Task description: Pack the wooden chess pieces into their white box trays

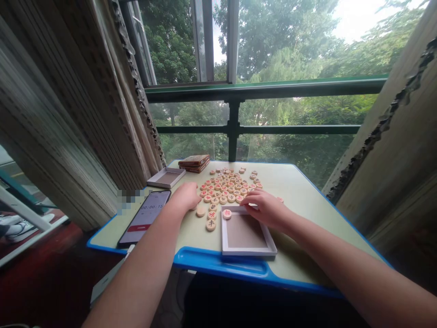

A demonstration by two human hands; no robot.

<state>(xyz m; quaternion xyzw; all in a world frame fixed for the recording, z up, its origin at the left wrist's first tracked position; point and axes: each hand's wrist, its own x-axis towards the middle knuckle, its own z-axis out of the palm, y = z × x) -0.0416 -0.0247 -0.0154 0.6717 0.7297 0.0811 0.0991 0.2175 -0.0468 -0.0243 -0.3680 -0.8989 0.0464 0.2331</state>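
At the near edge of the bench (293,184), a shallow box (246,232) sits open side up; its sides run away from the person, and I cannot tell which is its long axis; a round piece (227,213) lies flat in its far left corner, its red sign reading upright from the person's side. Just left of the box, a short line of pieces leads away, among them a blank-topped piece (200,211); being discs, they have no long axis.

The left hand (186,197) is beside these, fingers curled down; the right hand (262,206) is over the box's far right corner, fingers half bent towards the heap; whether either has hold of anything I cannot tell. Left of the left hand lies a phone (146,212), its long axis slanting away to the right.

Beyond the box, the loose pieces (231,198) spread in a heap; the work seems barely begun, with one piece in the box and dozens outside; farther back are a second box (167,177), bare inside, and a brown stack (194,160).
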